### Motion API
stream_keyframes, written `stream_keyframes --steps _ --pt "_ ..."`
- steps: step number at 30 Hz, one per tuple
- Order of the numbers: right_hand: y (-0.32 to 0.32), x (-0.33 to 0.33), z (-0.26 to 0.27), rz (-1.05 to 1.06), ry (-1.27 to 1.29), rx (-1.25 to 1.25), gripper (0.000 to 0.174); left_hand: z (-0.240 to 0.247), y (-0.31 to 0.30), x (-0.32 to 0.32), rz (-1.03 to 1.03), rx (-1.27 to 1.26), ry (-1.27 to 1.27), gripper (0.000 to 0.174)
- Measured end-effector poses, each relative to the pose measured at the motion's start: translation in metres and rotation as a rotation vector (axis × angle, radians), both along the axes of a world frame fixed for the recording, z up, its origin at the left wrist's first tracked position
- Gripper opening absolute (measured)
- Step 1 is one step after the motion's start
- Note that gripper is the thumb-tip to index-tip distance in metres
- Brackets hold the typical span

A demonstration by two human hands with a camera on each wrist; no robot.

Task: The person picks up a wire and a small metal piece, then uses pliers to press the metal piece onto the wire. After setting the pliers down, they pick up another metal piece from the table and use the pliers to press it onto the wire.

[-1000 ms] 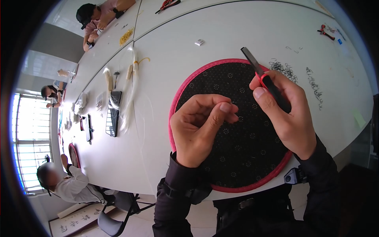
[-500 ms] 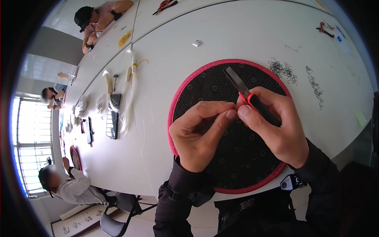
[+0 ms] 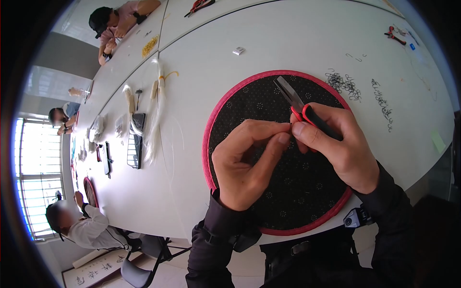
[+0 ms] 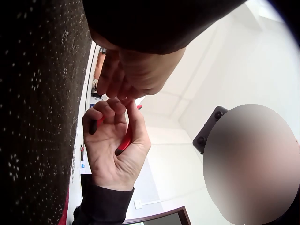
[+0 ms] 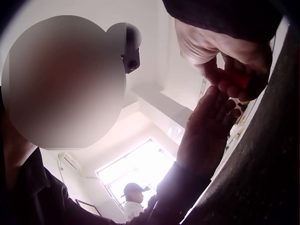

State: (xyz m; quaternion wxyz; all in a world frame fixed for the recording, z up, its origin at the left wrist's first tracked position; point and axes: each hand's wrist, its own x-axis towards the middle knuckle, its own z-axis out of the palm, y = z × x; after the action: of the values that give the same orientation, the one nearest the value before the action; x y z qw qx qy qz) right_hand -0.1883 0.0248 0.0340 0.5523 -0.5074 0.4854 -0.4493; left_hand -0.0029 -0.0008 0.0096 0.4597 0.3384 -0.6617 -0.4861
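The right hand (image 3: 343, 153) wraps its grip round red-and-black-handled metal pliers (image 3: 307, 115); the left hand (image 3: 245, 163) presses its grip together above a round pink-rimmed black mat (image 3: 297, 192).

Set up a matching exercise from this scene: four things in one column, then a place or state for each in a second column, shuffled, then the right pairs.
Things
1. pliers
2. round mat
3. pile of wire hooks
4. left hand

Places or states
A. thumb and forefinger pinched together
B. loose on the white table, just beyond the mat's rim
C. gripped in the right hand by black and red handles
D. black with a pink rim, lying under both hands

Pairs: 1-C, 2-D, 3-B, 4-A
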Motion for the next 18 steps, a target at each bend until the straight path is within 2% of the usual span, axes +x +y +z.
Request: stream_keyframes --steps 8,14,18 --pt "-0.001 -0.003 -0.001 0.052 -0.024 0.035 0.022 0.002 0.003 -0.002 -0.012 0.146 0.09 0.021" --pt "-0.002 -0.007 0.0 0.086 -0.006 0.051 0.021 -0.001 0.004 -0.007 0.061 0.016 0.165 0.021" --pt "0.0 -0.008 0.001 0.081 0.01 0.036 0.02 -0.003 -0.001 -0.003 -0.001 -0.057 0.093 0.023"
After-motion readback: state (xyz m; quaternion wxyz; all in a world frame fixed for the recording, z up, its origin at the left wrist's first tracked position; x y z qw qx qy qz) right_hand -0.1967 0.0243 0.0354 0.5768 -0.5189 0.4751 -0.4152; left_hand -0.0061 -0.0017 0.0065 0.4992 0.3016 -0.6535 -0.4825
